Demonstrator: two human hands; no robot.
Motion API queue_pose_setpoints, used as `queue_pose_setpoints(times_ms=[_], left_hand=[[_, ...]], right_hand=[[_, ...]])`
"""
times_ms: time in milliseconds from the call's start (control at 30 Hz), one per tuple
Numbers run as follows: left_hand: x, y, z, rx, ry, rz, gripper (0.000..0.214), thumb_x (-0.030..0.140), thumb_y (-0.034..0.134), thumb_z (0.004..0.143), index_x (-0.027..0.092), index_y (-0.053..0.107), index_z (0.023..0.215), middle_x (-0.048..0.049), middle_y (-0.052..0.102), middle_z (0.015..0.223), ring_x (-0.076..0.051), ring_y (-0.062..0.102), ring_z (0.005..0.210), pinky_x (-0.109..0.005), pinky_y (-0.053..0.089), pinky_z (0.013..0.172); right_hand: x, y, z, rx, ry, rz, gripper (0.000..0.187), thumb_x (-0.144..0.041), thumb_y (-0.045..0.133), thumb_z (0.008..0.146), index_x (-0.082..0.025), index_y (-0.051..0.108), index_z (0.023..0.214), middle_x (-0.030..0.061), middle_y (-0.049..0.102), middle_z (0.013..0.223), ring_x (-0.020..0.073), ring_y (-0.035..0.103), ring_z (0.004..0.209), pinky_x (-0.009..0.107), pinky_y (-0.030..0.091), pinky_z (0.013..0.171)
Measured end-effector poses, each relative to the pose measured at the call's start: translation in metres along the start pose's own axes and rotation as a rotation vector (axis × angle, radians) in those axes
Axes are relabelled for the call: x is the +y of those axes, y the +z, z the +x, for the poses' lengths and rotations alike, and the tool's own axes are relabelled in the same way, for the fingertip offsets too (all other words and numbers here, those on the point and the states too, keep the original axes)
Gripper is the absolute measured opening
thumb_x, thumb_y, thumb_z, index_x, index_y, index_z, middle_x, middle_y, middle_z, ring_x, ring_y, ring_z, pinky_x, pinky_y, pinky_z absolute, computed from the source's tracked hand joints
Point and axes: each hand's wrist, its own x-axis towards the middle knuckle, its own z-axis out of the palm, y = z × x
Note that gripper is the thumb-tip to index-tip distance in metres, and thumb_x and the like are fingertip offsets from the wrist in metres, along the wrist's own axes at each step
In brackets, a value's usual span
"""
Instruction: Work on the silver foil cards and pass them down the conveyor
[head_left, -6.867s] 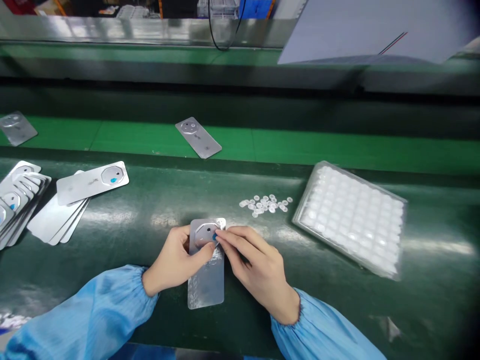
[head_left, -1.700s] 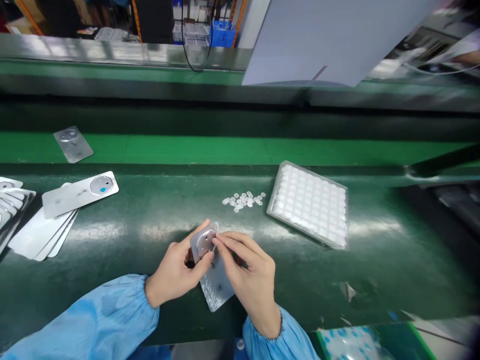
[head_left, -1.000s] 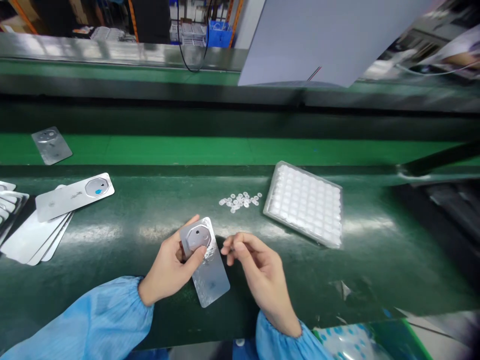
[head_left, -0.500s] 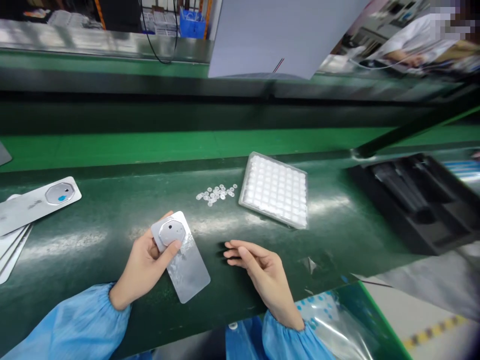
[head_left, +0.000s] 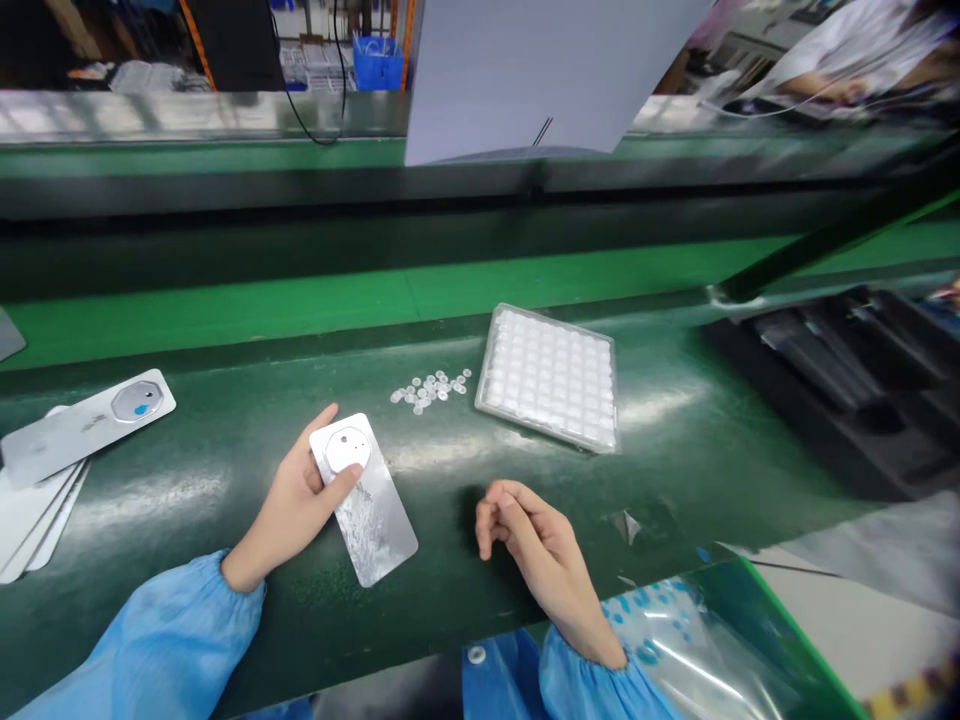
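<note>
My left hand [head_left: 294, 500] grips a silver phone back cover [head_left: 365, 505] by its top end, thumb on the round camera ring, the cover tilted over the dark green bench. My right hand [head_left: 525, 540] hovers to the right of the cover with its fingers curled loosely and nothing visible in them. A small heap of clear round lenses [head_left: 431, 388] lies beyond the cover, and a clear plastic tray of white parts [head_left: 551, 377] sits to the heap's right.
A fanned stack of silver covers [head_left: 71, 440] lies at the left edge. A black moulded tray [head_left: 840, 380] stands at the right. A bright green conveyor belt [head_left: 315, 300] runs behind the bench. Clear film with blue dots [head_left: 675, 640] hangs off the near edge.
My right hand has let go of the cover, drawn back to the right and curled its fingers. My left hand has shifted the cover left. The view has swung right.
</note>
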Motion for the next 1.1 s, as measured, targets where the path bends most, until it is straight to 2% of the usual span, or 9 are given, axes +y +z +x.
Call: queue_pose_setpoints(times_ms=[100,167,300,467,600,700,800,967,1100], left_hand=[[0.008,-0.001,0.025,-0.007,0.075,0.117,0.100,0.036,0.074,0.086,0.015,0.015,0.163,-0.0167,0.068,0.131,-0.029,0.070,0.112,-0.040,0.059,0.094],[0.017,-0.002,0.040,0.009,0.121,0.334,0.100,0.034,0.071,0.087,0.014,0.010,0.164,-0.0161,0.071,0.121,-0.030,0.072,0.103,-0.045,0.058,0.091],[0.033,-0.001,0.053,0.086,0.230,0.714,0.093,0.032,0.069,0.087,0.014,0.020,0.164,-0.0153,0.071,0.119,-0.033,0.070,0.104,-0.052,0.054,0.096],[0.040,0.018,0.041,-0.034,0.132,0.342,0.098,0.039,0.078,0.083,0.015,0.023,0.161,-0.0185,0.069,0.129,-0.031,0.071,0.110,-0.045,0.058,0.094],[0.037,0.052,0.033,-0.180,0.013,0.195,0.101,0.045,0.083,0.079,0.019,0.028,0.159,-0.0194,0.065,0.138,-0.032,0.071,0.112,-0.043,0.060,0.090],[0.032,0.082,0.037,-0.270,-0.030,0.196,0.101,0.047,0.084,0.079,0.019,0.028,0.158,-0.0188,0.064,0.139,-0.030,0.071,0.112,-0.039,0.061,0.088],[0.027,0.109,0.044,-0.315,-0.026,0.188,0.101,0.046,0.086,0.078,0.017,0.030,0.157,-0.0188,0.064,0.138,-0.030,0.071,0.114,-0.036,0.061,0.088],[0.036,0.153,0.055,-0.438,-0.018,0.161,0.088,0.042,0.085,0.078,0.018,0.040,0.149,-0.0168,0.069,0.129,-0.024,0.076,0.091,-0.032,0.062,0.074],[0.052,0.214,0.084,-0.497,0.080,0.185,0.076,0.032,0.088,0.073,0.018,0.048,0.136,-0.0141,0.073,0.119,-0.020,0.074,0.078,-0.028,0.059,0.067]], right_hand=[[0.001,-0.004,-0.005,-0.010,-0.043,-0.117,0.037,-0.052,0.052,0.105,-0.019,0.062,0.092,0.0015,0.063,0.072,0.0106,0.059,0.054,0.022,0.053,0.051],[0.005,-0.008,-0.008,-0.028,-0.069,-0.202,0.038,-0.053,0.051,0.105,-0.018,0.063,0.096,0.0030,0.066,0.074,0.0119,0.062,0.056,0.022,0.055,0.052],[0.012,-0.019,-0.014,-0.074,-0.085,-0.294,0.039,-0.052,0.053,0.104,-0.017,0.069,0.103,0.0077,0.074,0.080,0.0159,0.072,0.065,0.024,0.062,0.061],[0.014,-0.028,-0.019,-0.130,-0.098,-0.274,0.035,-0.046,0.052,0.105,-0.016,0.071,0.105,0.0099,0.078,0.086,0.0196,0.078,0.077,0.027,0.065,0.070],[0.008,-0.025,-0.021,-0.145,-0.112,-0.259,0.030,-0.040,0.049,0.105,-0.017,0.066,0.095,0.0057,0.074,0.073,0.0163,0.073,0.063,0.024,0.058,0.059],[0.004,-0.025,-0.023,-0.080,-0.177,-0.288,0.029,-0.035,0.045,0.104,-0.021,0.055,0.081,-0.0041,0.054,0.052,0.0096,0.049,0.043,0.021,0.038,0.045],[0.003,-0.028,-0.025,-0.020,-0.298,-0.373,0.030,-0.030,0.043,0.103,-0.022,0.048,0.075,-0.0071,0.040,0.051,0.0083,0.035,0.043,0.023,0.028,0.046],[0.004,-0.038,-0.028,-0.027,-0.407,-0.437,0.028,-0.031,0.047,0.104,-0.022,0.052,0.078,-0.0054,0.048,0.057,0.0094,0.040,0.048,0.023,0.032,0.050],[0.001,-0.057,-0.041,-0.011,-0.420,-0.412,0.036,-0.037,0.049,0.107,-0.020,0.061,0.078,0.0004,0.064,0.066,0.0119,0.057,0.058,0.023,0.043,0.059]])
